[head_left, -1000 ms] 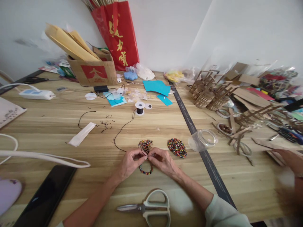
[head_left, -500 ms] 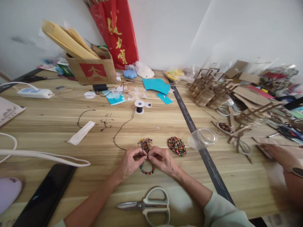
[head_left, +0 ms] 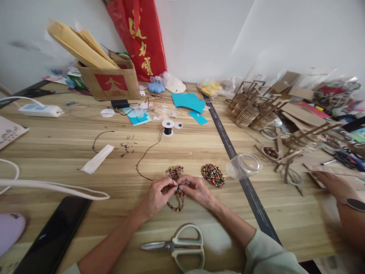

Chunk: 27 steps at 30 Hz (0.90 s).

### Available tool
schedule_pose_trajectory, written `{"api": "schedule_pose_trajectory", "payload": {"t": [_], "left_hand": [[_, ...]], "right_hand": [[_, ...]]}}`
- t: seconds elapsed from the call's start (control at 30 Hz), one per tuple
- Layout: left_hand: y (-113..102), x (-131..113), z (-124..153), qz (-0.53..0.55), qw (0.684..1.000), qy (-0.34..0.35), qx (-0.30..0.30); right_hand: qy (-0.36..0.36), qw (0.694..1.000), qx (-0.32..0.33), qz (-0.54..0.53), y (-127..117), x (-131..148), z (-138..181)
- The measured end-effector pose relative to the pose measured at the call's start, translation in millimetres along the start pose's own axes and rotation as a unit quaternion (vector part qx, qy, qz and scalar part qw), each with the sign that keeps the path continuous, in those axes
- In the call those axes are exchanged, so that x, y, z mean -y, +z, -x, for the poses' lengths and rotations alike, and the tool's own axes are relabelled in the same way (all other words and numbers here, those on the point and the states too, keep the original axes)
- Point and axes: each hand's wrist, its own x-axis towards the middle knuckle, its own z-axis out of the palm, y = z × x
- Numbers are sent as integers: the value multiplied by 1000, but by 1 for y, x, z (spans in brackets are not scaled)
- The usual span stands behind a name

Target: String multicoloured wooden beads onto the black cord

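My left hand [head_left: 160, 194] and my right hand [head_left: 194, 190] meet over the table, thumbs and forefingers pinched close together. Between the fingertips runs a thin black cord [head_left: 145, 158], which leads back to a white spool [head_left: 168, 127] standing beyond. Just below the fingers hangs a loop of multicoloured beads [head_left: 176, 208], resting on the wood. Behind my fingertips lies a heap of beads [head_left: 175, 171], partly hidden by the hands. A second oval pile of beads [head_left: 213, 175] is to the right. Scissors [head_left: 173, 246] with pale handles lie nearest to me.
A clear plastic container [head_left: 245, 166] lies beside the dark strip [head_left: 228, 142]. On the left are a black phone [head_left: 54, 236], a white cable [head_left: 54, 185] and a white paper strip [head_left: 97, 159]. Another person's hand [head_left: 332, 184] rests at the right, near bamboo baskets [head_left: 248, 108].
The bead loop has shifted and narrowed slightly under my fingers. My right fingers have moved a little, still pinched by the left ones. The other person's hand at right moved slightly.
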Motion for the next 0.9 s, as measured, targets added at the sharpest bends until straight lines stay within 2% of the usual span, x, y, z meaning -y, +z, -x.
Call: {"api": "schedule_pose_trajectory", "payload": {"t": [0.23,0.4,0.6,0.9], "left_hand": [[2,3,2,-24,998,50,-20],[2,3,1,-20,998,61,-26],[0,2,-1,10,999,22,-26],[-6,-6,-5,68,997,-42,-7]], "right_hand": [[0,1000,6,9,-1,1,-1],[8,1000,14,7,0,3,-2],[-20,994,-25,104,5,4,2],[-28,986,-4,166,3,5,4]]}}
